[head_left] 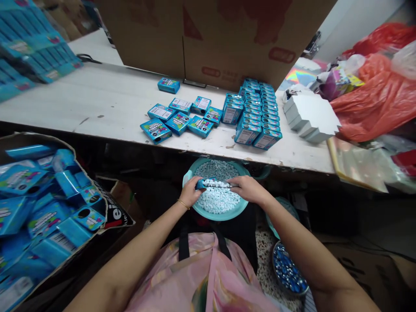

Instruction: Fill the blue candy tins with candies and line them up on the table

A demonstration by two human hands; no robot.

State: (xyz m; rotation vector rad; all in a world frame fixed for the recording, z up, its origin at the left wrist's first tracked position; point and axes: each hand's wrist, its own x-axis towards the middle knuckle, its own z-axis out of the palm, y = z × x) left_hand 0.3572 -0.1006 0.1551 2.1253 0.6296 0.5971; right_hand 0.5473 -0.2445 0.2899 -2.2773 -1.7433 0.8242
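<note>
My left hand [191, 192] is closed on a small blue candy box [200, 183], held tilted over a turquoise basin [217, 216]. In my right hand [246, 188] is a small scoop [230, 185], its handle pinched between thumb and fingers. Pale candies [216, 183] are heaped along the scoop and reach the mouth of the box. Below both hands, the basin is filled with loose pale blue-white candies [217, 201]. My fingers cover much of the scoop's handle and part of the box.
Several blue boxes [179, 123] lie on the white table [120, 113]; others stand in rows [248, 134]. A large carton [227, 39] stands behind. At left, a bag [117, 215] holds many boxes. White flat cartons [313, 113] and orange plastic [367, 99] sit at right; a bowl of blue-wrapped pieces [289, 268] is below.
</note>
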